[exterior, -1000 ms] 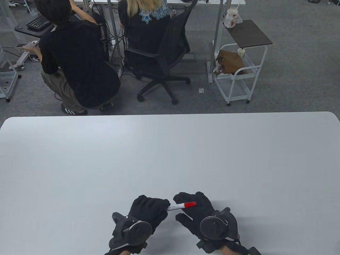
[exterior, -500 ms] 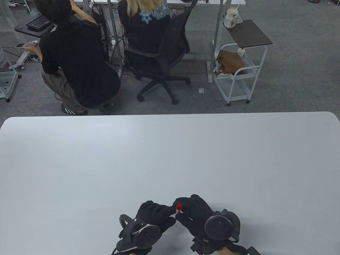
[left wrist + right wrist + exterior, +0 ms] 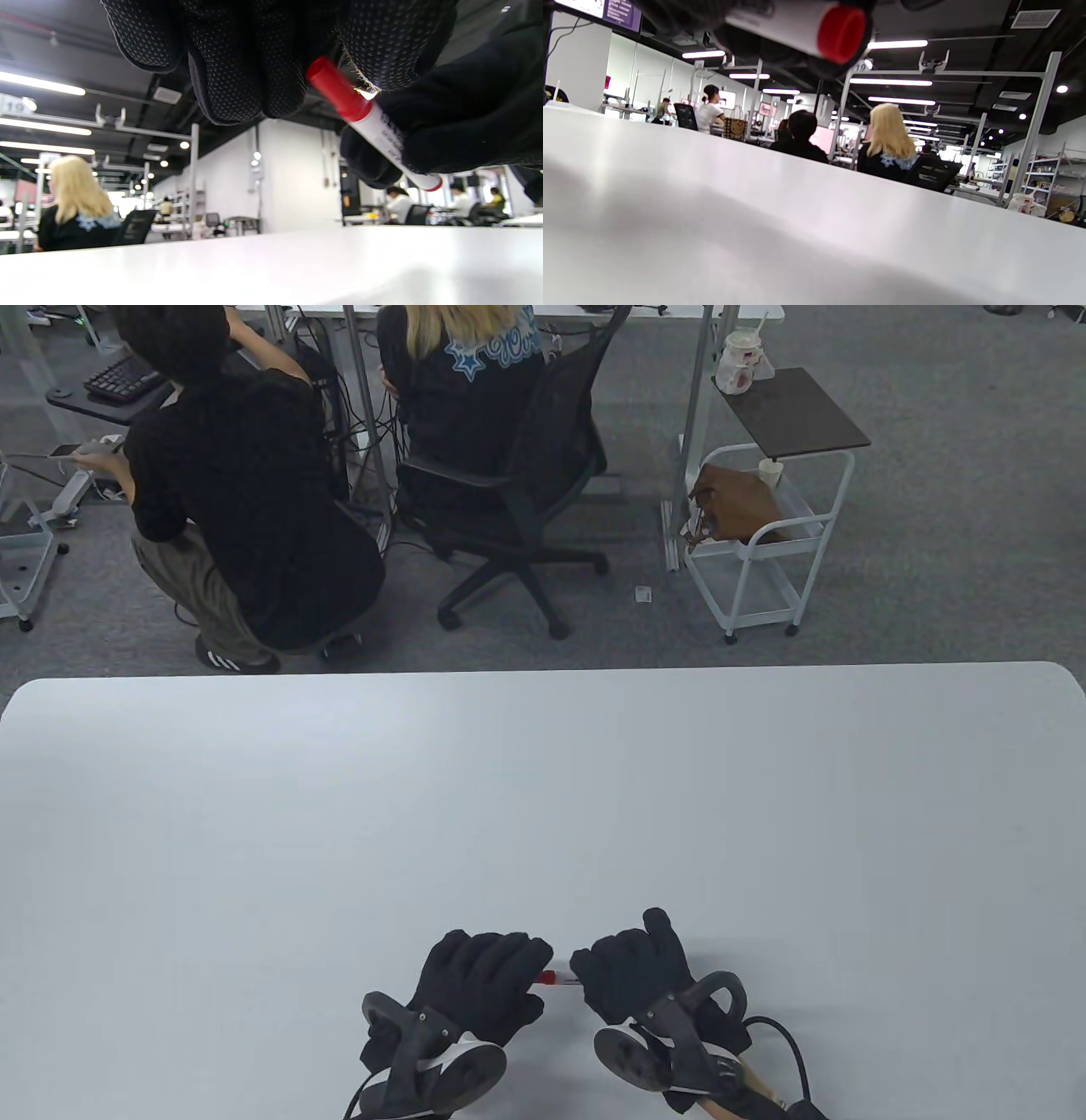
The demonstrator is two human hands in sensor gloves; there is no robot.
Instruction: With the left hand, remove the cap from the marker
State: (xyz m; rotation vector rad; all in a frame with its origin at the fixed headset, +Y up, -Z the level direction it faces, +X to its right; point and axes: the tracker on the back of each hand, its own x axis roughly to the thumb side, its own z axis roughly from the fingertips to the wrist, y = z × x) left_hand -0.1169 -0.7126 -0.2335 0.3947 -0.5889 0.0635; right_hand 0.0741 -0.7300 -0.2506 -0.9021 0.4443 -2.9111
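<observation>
A white marker with a red cap (image 3: 548,978) is held level between my two hands, low over the white table (image 3: 543,814). My left hand (image 3: 509,967) grips the cap; in the left wrist view its fingers (image 3: 237,63) close around the cap (image 3: 335,91), which sits on the white barrel (image 3: 386,140). My right hand (image 3: 607,971) grips the barrel, also seen in the left wrist view (image 3: 466,106). The right wrist view shows the barrel's red-tipped rear end (image 3: 842,34) sticking out of that hand. Most of the barrel is hidden in the table view.
Beyond the table's far edge are two people, an office chair (image 3: 526,509) and a white cart (image 3: 764,543) on grey carpet. Both hands are near the table's front edge.
The marker swung round: its red cap pointed right in my right hand, then stood upright, and now points left. My left hand has taken hold of the cap. My right wrist rolled over.
</observation>
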